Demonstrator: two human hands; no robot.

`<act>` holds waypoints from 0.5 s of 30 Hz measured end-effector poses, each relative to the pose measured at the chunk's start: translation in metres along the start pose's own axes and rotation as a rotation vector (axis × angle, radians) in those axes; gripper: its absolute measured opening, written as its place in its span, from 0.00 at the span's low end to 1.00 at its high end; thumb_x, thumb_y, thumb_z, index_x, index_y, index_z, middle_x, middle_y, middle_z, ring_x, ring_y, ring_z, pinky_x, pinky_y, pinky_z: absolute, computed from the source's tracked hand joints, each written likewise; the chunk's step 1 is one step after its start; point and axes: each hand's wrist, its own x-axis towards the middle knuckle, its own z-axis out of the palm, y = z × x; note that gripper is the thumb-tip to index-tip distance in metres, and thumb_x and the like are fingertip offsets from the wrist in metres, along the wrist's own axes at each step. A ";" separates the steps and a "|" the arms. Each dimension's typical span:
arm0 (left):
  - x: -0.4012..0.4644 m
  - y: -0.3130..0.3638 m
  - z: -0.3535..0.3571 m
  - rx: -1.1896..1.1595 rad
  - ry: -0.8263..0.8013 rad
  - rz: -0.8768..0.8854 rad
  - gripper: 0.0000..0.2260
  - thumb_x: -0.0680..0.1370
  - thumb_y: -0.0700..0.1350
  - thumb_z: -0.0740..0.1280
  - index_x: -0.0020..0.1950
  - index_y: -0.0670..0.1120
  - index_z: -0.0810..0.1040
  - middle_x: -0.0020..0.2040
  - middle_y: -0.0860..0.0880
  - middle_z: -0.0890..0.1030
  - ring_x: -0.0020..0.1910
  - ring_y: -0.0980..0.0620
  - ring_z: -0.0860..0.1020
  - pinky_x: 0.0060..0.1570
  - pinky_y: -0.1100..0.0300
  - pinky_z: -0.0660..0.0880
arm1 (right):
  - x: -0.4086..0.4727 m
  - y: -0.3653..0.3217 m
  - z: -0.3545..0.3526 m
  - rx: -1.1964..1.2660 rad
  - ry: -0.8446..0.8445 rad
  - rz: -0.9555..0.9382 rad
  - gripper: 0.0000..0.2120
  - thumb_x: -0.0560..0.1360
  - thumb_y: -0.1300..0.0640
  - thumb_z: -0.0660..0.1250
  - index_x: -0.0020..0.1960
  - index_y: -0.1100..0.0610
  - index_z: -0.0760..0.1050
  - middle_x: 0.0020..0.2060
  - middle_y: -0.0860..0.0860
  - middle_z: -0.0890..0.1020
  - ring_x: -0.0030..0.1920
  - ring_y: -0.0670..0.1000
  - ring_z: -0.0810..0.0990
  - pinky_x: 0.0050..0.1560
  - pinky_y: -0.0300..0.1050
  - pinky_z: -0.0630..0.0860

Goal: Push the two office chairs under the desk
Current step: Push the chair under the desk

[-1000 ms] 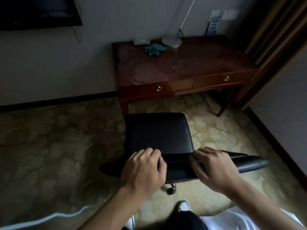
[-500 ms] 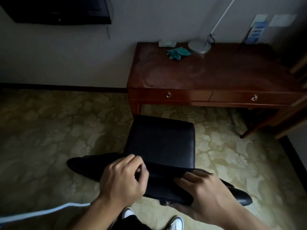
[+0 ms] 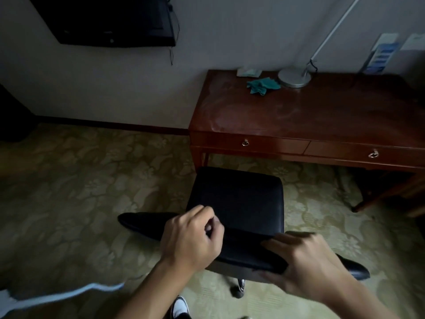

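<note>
1. Black office chair (image 3: 236,203) stood on the patterned carpet (image 3: 80,192) just short of the desk (image 3: 299,120), seat front near the desk's left leg and not yet under the top.
2. Left hand (image 3: 190,240) was curled closed over the top edge of the backrest. Right hand (image 3: 305,268) clasped the same edge further right, fingers over the top, thumb beneath.
3. Judged: padded, smooth upholstery, likely a little slippery; frame stiff. One caster (image 3: 240,284) showed under the seat, so it should roll easily, though carpet may drag. The backrest top looked the sound place to push, hands spread to steer.
4. Only one chair was in view; second chair unseen.
5. Chair base mostly hidden by the seat. Space under the desk's right end was dark; contents unclear. Hands were motion-blurred.
</note>
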 end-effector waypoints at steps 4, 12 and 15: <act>-0.004 0.018 0.012 0.045 -0.077 -0.034 0.10 0.73 0.49 0.61 0.32 0.48 0.73 0.30 0.52 0.76 0.26 0.49 0.74 0.25 0.60 0.61 | -0.019 0.006 -0.004 0.020 -0.010 0.059 0.31 0.70 0.26 0.51 0.45 0.47 0.81 0.34 0.43 0.80 0.32 0.49 0.78 0.26 0.46 0.74; -0.009 0.045 0.037 0.174 -0.163 -0.117 0.12 0.75 0.53 0.59 0.37 0.50 0.77 0.36 0.53 0.81 0.36 0.52 0.78 0.31 0.60 0.62 | -0.063 0.012 0.012 -0.118 0.152 0.225 0.31 0.73 0.29 0.54 0.50 0.53 0.81 0.38 0.45 0.81 0.37 0.50 0.80 0.33 0.44 0.76; -0.007 0.046 0.036 0.187 -0.150 -0.196 0.11 0.74 0.52 0.62 0.35 0.49 0.77 0.35 0.52 0.82 0.35 0.49 0.79 0.30 0.59 0.60 | -0.060 0.017 0.017 -0.141 0.150 0.203 0.29 0.73 0.28 0.57 0.49 0.52 0.81 0.37 0.46 0.81 0.35 0.50 0.79 0.33 0.46 0.76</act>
